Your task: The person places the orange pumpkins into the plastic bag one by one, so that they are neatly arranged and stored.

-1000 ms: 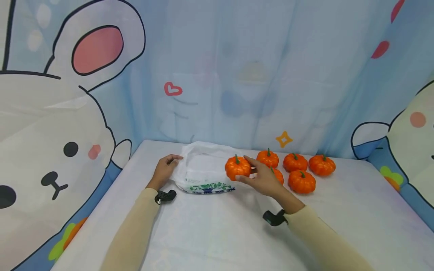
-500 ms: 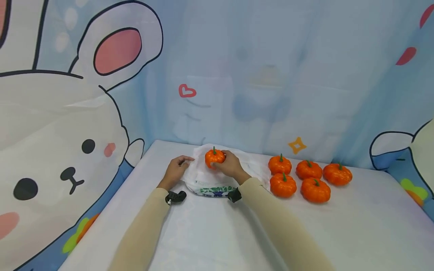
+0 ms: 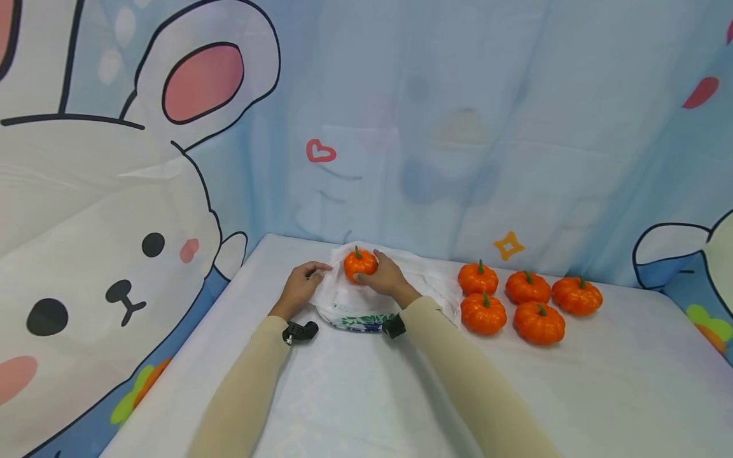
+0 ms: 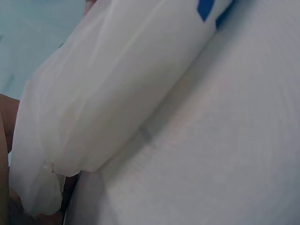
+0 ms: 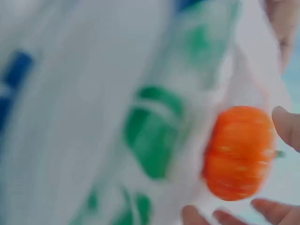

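My right hand grasps a small orange pumpkin by its right side, thumb in front and fingertips at its far edge, so the fruit lies left of my palm. It stands stem-up, its broad axis roughly level. It sits between my two hands and over the white plastic bag with the green-and-blue leaf print; whether its base is past the bag's mouth I cannot tell. My left hand, just beside it, pinches the bag's left edge. Five more pumpkins rest on the worktop rightward, nearer my right hand.
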`<action>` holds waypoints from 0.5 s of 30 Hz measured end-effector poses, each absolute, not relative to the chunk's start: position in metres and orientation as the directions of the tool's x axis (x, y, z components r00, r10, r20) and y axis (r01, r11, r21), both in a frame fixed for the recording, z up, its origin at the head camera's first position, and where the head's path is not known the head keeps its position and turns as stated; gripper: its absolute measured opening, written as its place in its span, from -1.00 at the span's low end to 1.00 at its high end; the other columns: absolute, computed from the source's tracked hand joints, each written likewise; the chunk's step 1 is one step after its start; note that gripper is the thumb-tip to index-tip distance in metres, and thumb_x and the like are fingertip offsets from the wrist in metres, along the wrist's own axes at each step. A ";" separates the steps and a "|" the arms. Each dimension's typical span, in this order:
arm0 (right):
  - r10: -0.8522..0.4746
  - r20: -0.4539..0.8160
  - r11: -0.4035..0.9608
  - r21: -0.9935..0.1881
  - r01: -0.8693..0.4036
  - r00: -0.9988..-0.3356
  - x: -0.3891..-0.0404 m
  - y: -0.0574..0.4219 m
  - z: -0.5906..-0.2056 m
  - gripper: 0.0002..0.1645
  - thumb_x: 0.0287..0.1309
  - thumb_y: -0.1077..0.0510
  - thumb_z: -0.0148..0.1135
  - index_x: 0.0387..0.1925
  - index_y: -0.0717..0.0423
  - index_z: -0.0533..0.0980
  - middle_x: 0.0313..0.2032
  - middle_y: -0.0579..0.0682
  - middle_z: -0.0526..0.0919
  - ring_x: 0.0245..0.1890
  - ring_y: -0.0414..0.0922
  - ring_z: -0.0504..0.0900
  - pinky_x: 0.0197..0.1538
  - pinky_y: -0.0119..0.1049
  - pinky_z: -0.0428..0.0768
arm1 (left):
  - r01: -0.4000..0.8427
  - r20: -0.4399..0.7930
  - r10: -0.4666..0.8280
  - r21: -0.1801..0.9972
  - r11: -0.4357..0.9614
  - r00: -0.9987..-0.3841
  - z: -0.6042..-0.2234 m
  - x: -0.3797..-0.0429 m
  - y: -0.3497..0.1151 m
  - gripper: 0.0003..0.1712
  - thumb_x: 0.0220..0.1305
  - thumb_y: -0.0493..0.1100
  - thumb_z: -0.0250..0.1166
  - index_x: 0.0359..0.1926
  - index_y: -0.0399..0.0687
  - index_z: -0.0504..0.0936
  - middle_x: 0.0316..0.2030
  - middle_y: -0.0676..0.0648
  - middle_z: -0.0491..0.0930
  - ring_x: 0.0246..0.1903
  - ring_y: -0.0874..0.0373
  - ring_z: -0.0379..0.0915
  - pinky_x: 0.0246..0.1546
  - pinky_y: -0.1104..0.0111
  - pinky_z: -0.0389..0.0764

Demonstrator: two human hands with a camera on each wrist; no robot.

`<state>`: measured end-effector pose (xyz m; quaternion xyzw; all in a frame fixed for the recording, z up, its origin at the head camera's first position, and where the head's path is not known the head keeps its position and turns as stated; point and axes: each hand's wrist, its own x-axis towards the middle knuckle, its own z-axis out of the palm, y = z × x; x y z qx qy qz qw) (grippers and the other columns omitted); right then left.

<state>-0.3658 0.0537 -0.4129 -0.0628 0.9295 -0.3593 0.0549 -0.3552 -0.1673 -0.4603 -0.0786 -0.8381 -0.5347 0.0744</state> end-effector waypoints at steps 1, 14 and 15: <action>-0.165 -0.041 0.726 -0.681 -0.093 -0.986 -0.360 0.058 -0.410 0.01 0.24 -0.12 0.24 0.52 0.18 0.00 0.48 0.23 0.17 0.46 0.20 0.20 0.45 0.11 0.25 | 0.211 0.208 0.054 0.885 0.415 -0.977 -0.460 -0.355 -0.166 -0.73 0.43 -0.23 0.10 -0.01 -0.04 0.69 0.19 -0.14 0.56 0.37 -0.04 0.30 0.43 0.05 0.25; -0.145 0.361 0.687 -0.634 -0.356 -0.921 -0.211 0.173 -0.396 -0.66 0.27 0.10 0.27 0.08 -0.01 0.57 0.09 0.00 0.64 0.07 0.04 0.57 0.07 0.00 0.61 | 0.220 0.208 0.072 0.897 0.385 -0.975 -0.460 -0.354 -0.169 -0.70 0.42 -0.24 0.08 0.02 -0.04 0.68 0.19 -0.13 0.57 0.37 -0.03 0.30 0.44 0.05 0.24; -0.116 0.382 0.703 -0.620 -0.347 -0.917 -0.205 0.183 -0.398 -0.71 0.27 0.12 0.28 0.02 -0.01 0.60 0.03 -0.01 0.67 0.01 0.01 0.59 0.02 -0.06 0.62 | 0.215 0.204 0.072 0.896 0.389 -0.976 -0.460 -0.354 -0.169 -0.70 0.43 -0.24 0.07 0.02 -0.03 0.68 0.19 -0.12 0.57 0.37 -0.02 0.30 0.44 0.05 0.24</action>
